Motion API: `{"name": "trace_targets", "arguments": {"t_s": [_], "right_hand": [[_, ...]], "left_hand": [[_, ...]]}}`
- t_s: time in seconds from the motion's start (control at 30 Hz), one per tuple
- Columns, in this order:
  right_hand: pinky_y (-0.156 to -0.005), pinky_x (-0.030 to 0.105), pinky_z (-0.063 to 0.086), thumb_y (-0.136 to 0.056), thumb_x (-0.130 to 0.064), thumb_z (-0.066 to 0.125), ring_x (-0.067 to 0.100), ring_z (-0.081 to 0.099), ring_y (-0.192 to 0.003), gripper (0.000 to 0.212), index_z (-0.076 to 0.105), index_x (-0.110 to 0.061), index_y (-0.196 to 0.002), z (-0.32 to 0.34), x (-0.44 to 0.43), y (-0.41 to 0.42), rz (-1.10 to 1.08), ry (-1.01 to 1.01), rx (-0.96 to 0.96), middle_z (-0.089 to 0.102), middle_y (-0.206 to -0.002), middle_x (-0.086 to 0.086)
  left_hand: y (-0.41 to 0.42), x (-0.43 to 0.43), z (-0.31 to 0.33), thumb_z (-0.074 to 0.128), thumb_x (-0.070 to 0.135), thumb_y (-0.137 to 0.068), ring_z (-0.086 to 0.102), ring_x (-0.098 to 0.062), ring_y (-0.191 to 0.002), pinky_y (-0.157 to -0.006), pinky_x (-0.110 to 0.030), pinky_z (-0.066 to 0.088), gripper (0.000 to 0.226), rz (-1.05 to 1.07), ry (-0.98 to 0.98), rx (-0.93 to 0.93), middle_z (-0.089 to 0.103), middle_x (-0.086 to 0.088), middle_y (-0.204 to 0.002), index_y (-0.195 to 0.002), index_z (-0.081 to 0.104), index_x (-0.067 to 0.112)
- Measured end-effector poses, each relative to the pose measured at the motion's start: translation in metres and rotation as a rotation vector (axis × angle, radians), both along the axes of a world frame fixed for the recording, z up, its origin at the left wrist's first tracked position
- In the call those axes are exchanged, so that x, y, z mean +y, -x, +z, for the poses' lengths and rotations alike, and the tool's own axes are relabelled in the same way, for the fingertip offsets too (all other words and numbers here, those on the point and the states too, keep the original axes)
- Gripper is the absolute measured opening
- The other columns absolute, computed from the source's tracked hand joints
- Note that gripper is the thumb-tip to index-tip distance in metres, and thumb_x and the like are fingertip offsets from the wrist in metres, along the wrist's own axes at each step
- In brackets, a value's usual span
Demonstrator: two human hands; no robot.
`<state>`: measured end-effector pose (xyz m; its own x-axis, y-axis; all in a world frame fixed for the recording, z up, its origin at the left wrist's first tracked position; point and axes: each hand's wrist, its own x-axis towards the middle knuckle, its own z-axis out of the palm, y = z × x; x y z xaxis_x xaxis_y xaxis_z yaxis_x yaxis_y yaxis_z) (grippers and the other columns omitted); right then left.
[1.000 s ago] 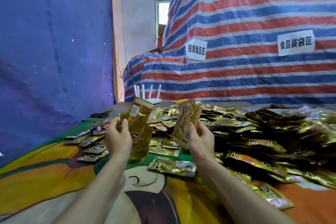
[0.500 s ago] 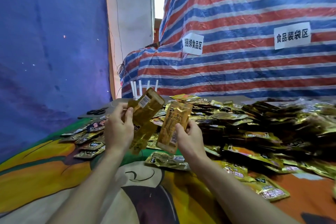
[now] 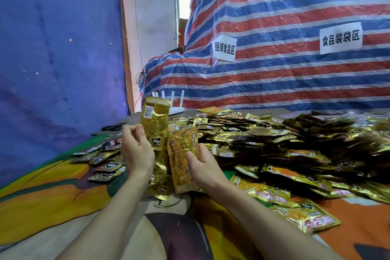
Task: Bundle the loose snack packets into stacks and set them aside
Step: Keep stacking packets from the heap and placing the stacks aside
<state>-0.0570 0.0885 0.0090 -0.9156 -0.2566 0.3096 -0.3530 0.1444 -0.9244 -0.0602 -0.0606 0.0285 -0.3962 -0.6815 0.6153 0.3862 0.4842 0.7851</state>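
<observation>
Left hand (image 3: 137, 152) and right hand (image 3: 203, 168) grip gold packets (image 3: 156, 124).

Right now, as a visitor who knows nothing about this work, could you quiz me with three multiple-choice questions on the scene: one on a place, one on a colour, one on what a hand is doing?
1. Where is the big heap of packets?
A: to the person's right
B: against the blue wall on the left
C: on the floor

2. What colour is the upright packet in the left hand?
A: green
B: gold
C: white

3. What is the right hand doing?
A: lying flat and empty
B: pointing at a sign
C: gripping a second packet

Answers: 1 A, the heap spreads out to the right of both hands. 2 B, its foil shines gold. 3 C, the thumb and fingers curl round that packet.
</observation>
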Motion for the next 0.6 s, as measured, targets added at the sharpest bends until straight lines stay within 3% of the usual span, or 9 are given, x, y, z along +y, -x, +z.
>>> {"name": "trace_targets", "arguments": {"t_s": [0.07, 0.13, 0.17, 0.23, 0.3, 0.37, 0.5, 0.6], "right_hand": [[-0.075, 0.028, 0.045, -0.108, -0.025, 0.042, 0.006, 0.054, -0.082, 0.013, 0.051, -0.020, -0.115, -0.001, -0.003, 0.000, -0.049, -0.029, 0.031, 0.057, -0.094, -0.007], [-0.090, 0.037, 0.051, -0.108, -0.024, 0.041, 0.015, 0.060, -0.100, 0.017, 0.052, -0.017, -0.120, -0.001, -0.003, 0.000, -0.103, -0.029, 0.023, 0.061, -0.109, 0.000], [-0.096, 0.041, 0.051, -0.108, -0.024, 0.041, 0.019, 0.060, -0.106, 0.019, 0.052, -0.017, -0.122, -0.001, -0.003, 0.001, -0.121, -0.003, 0.004, 0.061, -0.114, 0.002], [-0.094, 0.040, 0.051, -0.109, -0.025, 0.040, 0.019, 0.059, -0.104, 0.017, 0.053, -0.018, -0.116, -0.001, -0.001, 0.001, -0.141, 0.095, -0.029, 0.061, -0.112, 0.001], [-0.086, 0.037, 0.053, -0.109, -0.025, 0.039, 0.017, 0.059, -0.097, 0.015, 0.053, -0.019, -0.108, 0.000, 0.000, 0.002, -0.156, 0.180, -0.027, 0.061, -0.106, 0.000], [-0.086, 0.039, 0.054, -0.109, -0.028, 0.038, 0.019, 0.061, -0.097, 0.016, 0.052, -0.022, -0.104, 0.001, 0.000, 0.004, -0.178, 0.220, -0.001, 0.062, -0.104, 0.001], [-0.092, 0.042, 0.053, -0.108, -0.029, 0.039, 0.021, 0.061, -0.102, 0.014, 0.053, -0.028, -0.105, 0.003, -0.002, 0.003, -0.208, 0.317, -0.033, 0.064, -0.109, 0.001], [-0.097, 0.048, 0.047, -0.107, -0.028, 0.041, 0.020, 0.056, -0.096, 0.014, 0.053, -0.023, -0.110, 0.002, -0.003, 0.004, -0.253, 0.330, -0.045, 0.061, -0.103, 0.001]], "left_hand": [[0.001, -0.005, 0.007, 0.042, 0.026, -0.107, 0.047, -0.015, -0.070, -0.050, -0.013, 0.032, 0.015, 0.049, -0.191, 0.096, 0.052, -0.001, -0.087, -0.100, 0.044, 0.013], [0.001, -0.014, 0.015, 0.042, 0.023, -0.107, 0.048, -0.017, -0.077, -0.050, -0.005, 0.034, 0.007, 0.108, -0.401, 0.204, 0.051, -0.003, -0.103, -0.105, 0.041, 0.016], [0.000, -0.019, 0.016, 0.042, 0.023, -0.107, 0.048, -0.015, -0.075, -0.050, -0.002, 0.033, 0.006, 0.125, -0.471, 0.236, 0.049, -0.003, -0.106, -0.107, 0.040, 0.017], [-0.001, -0.024, 0.016, 0.044, 0.022, -0.106, 0.049, -0.010, -0.072, -0.049, -0.001, 0.032, 0.009, 0.104, -0.493, 0.247, 0.052, -0.004, -0.106, -0.113, 0.043, 0.015], [-0.002, -0.021, 0.014, 0.045, 0.019, -0.106, 0.054, -0.014, -0.077, -0.052, -0.002, 0.035, 0.016, 0.021, -0.382, 0.243, 0.061, -0.013, -0.109, -0.120, 0.047, 0.013], [-0.004, -0.009, 0.012, 0.045, 0.015, -0.105, 0.058, -0.013, -0.083, -0.057, -0.003, 0.038, 0.013, -0.044, -0.225, 0.231, 0.065, -0.013, -0.112, -0.117, 0.046, 0.021], [-0.006, 0.025, 0.001, 0.046, 0.012, -0.105, 0.059, 0.015, -0.083, -0.065, -0.004, 0.046, 0.022, -0.133, 0.056, 0.199, 0.060, 0.009, -0.102, -0.128, 0.047, 0.012], [-0.005, 0.042, -0.011, 0.050, 0.016, -0.104, 0.060, 0.002, -0.090, -0.078, -0.021, 0.053, 0.021, -0.282, 0.199, 0.092, 0.060, 0.009, -0.104, -0.125, 0.049, 0.013]]}}
